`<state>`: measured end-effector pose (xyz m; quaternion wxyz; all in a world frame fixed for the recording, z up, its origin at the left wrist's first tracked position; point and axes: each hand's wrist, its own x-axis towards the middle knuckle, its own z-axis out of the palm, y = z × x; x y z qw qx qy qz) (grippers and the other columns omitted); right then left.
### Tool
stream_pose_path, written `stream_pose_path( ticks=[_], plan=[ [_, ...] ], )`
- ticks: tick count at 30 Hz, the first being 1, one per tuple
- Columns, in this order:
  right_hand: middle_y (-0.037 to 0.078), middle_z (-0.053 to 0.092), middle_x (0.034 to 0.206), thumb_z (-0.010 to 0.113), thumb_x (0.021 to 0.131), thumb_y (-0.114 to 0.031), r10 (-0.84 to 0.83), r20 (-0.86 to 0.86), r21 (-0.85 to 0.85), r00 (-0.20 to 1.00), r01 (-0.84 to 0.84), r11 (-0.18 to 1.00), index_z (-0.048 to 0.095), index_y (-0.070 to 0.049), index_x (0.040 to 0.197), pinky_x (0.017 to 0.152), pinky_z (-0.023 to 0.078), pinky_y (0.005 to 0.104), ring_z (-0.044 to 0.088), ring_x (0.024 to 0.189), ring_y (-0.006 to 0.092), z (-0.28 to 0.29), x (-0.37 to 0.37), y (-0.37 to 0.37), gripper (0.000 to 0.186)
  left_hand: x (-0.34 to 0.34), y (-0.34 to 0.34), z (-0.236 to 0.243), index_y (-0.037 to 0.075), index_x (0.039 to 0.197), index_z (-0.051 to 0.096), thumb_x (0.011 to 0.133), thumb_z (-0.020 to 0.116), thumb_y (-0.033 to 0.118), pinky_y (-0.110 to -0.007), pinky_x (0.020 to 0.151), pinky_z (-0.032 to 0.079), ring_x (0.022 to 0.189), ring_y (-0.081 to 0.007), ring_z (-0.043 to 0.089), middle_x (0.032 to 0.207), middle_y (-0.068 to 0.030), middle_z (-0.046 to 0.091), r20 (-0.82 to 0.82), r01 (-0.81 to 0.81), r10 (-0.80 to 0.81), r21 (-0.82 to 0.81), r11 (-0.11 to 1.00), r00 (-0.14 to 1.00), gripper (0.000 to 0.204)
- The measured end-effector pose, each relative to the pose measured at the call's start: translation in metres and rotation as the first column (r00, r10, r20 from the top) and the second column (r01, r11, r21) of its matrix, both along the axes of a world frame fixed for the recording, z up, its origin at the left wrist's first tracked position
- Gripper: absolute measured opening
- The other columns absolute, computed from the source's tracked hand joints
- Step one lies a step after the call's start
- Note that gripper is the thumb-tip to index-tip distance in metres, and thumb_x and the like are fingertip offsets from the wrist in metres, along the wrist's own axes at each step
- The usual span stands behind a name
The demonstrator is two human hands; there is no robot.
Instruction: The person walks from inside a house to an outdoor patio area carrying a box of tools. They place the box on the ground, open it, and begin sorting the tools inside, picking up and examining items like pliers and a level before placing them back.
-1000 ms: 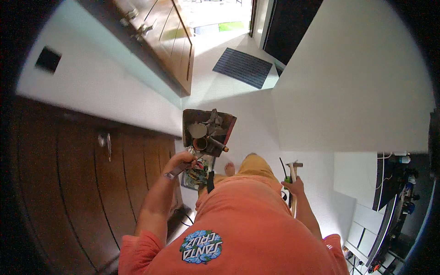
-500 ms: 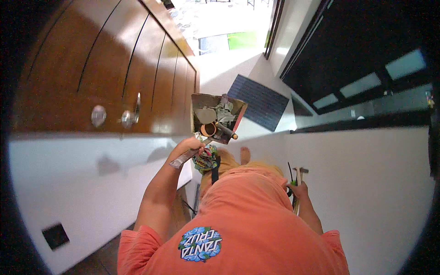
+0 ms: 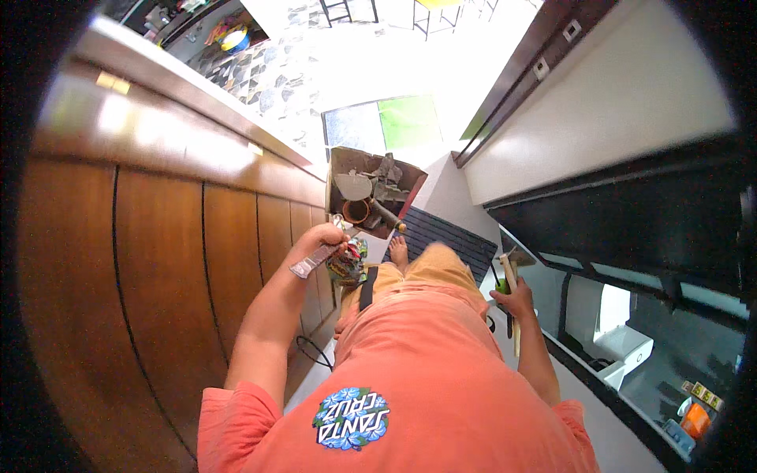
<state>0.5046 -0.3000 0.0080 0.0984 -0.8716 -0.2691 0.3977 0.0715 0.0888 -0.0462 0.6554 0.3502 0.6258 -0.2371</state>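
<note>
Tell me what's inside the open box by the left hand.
The open box holds a flat grey rounded piece, a round brown cup-like item, a rod with a wooden-looking tip and grey scraps. Anything beneath them is covered and cannot be seen.

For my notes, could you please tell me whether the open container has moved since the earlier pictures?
Yes, forward: first short of the dark doormat, the open container now reaches past it in view.

- Box (image 3: 355,162) beyond left hand (image 3: 325,239): bottom mostly hidden.
- Patterned bundle (image 3: 344,270) just beside left hand: kind unclear.
- Hammer (image 3: 509,272) in right hand (image 3: 516,299): handle partly covered.
- Stool (image 3: 438,4) far beyond both hands: cut off by upper edge.
</note>
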Motion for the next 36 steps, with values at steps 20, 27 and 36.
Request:
stream_pose_path(
  ticks=[20, 27, 36],
  plan=[
    [0.021, 0.07, 0.102, 0.093, 0.069, -0.047, -0.185, -0.19, 0.428, 0.964, 0.251, 0.868, 0.046, 0.016, 0.13, 0.078, 0.057, 0.0385, 0.072, 0.089, 0.0252, 0.066, 0.113, 0.357, 0.1, 0.127, 0.261, 0.026, -0.001, 0.083, 0.066, 0.103, 0.06, 0.02, -0.029, 0.05, 0.048, 0.053, -0.0139, 0.059, 0.067, -0.0068, 0.066, 0.092, 0.332, -0.356, 0.205, 0.921, 0.93, 0.03],
    [0.019, 0.069, 0.096, 0.093, 0.065, -0.044, -0.433, -0.121, 0.429, 0.893, 0.441, 0.789, 0.058, 0.004, 0.108, 0.079, 0.055, 0.0422, 0.07, 0.088, 0.0289, 0.115, 0.132, 0.316, 0.074, 0.218, 0.327, 0.052, -0.002, 0.095, 0.058, 0.107, 0.053, 0.012, -0.022, 0.049, 0.044, 0.055, -0.009, 0.05, 0.072, -0.0042, 0.057, 0.199, 0.142, -0.12, -0.104, 0.984, 0.973, 0.019],
    [0.011, 0.07, 0.083, 0.093, 0.069, -0.036, -0.888, -0.081, 0.456, 0.453, 0.809, 0.371, 0.062, 0.002, 0.11, 0.06, 0.054, 0.0334, 0.066, 0.068, 0.0165, 0.011, 0.339, 0.304, 0.064, 0.596, 0.5, 0.034, -0.001, 0.098, 0.059, 0.106, 0.056, 0.013, -0.023, 0.051, 0.045, 0.055, -0.0088, 0.051, 0.076, -0.0037, 0.059, 0.358, 0.346, -0.315, -0.024, 0.938, 0.879, 0.016]
  ],
)
